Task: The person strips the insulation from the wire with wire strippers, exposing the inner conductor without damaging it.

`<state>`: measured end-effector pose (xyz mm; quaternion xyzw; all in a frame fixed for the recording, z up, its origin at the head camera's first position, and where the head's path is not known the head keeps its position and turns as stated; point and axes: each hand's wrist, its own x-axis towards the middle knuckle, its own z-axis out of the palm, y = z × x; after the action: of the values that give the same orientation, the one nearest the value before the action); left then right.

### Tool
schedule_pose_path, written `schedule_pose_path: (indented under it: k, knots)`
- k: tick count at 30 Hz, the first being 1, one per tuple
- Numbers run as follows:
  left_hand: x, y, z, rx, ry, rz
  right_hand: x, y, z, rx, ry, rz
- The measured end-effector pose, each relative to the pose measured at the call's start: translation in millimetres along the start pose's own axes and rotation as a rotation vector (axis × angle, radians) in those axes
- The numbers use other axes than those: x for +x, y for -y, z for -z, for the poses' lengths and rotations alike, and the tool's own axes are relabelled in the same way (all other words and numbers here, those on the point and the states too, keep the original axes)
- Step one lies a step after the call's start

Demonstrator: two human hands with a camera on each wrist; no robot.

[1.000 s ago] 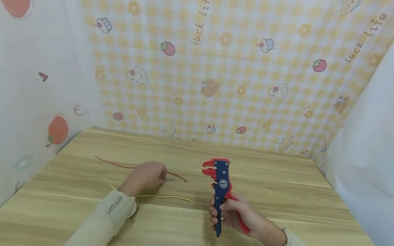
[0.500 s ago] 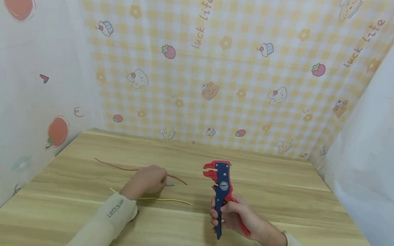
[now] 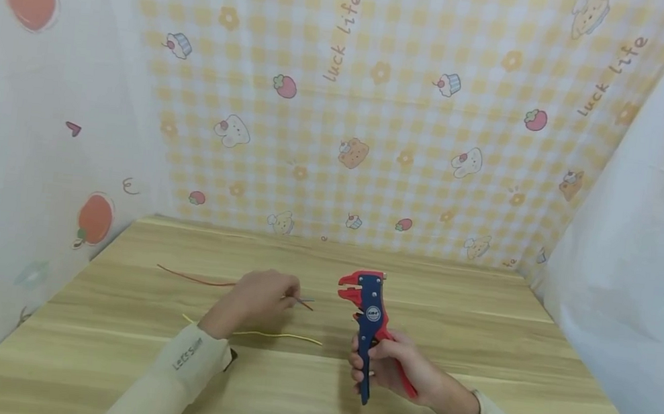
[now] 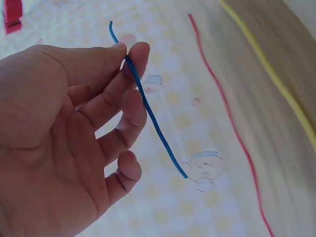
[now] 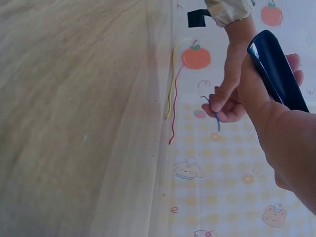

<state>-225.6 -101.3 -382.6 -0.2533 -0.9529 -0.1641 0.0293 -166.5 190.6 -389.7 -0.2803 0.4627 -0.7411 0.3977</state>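
Observation:
My left hand [image 3: 258, 297] pinches a short blue wire [image 4: 160, 131] between thumb and forefinger, above the table; the left wrist view shows most of its length. The other fingers are loosely bent. To the right, my right hand [image 3: 406, 370] grips the handles of a red and blue wire stripper [image 3: 371, 305]. Its head points up, with the jaw opening facing left toward the blue wire, and the two are apart. A red wire [image 3: 197, 280] lies on the table, partly hidden behind my left hand. A yellow wire [image 3: 282, 335] lies nearer, passing behind the left wrist.
The wooden table [image 3: 477, 330] runs back to a yellow checked cloth [image 3: 372, 117]. White sheets [image 3: 628, 218] hang at either side. Dark wrist mounts show beneath both cuffs.
My left hand has lifted the blue wire from the table and moved a little to the right. The wire stripper in my right hand has hardly moved.

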Motion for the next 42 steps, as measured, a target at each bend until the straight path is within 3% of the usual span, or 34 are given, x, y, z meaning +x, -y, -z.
schedule_pose_path:
  k: [5, 10, 16, 24, 34, 42]
  knots:
    - [-1.3, -13.5, 8.4, -0.061, 0.002, -0.04, 1.0, -0.6, -0.4, 0.006, -0.006, -0.017]
    - [-0.6, -22.4, 15.8, -0.132, -0.04, -0.045, 0.2, 2.3, 1.3, -0.007, -0.019, -0.042]
    - [4.3, -28.4, 20.6, -0.139, -0.097, -0.039, 0.3, 5.2, 1.5, -0.023, -0.055, -0.059]
    - [8.6, -35.1, 27.1, -0.147, -0.178, -0.041, 2.9, 8.4, 3.5, -0.061, -0.089, -0.009]
    - [11.5, -38.1, 25.5, -0.207, -0.182, -0.044, 4.6, 8.3, 11.2, -0.082, -0.062, 0.026]
    - [16.2, -41.2, 18.2, -0.184, -0.225, -0.067, 3.8, 4.7, 14.6, -0.073, -0.07, 0.053]
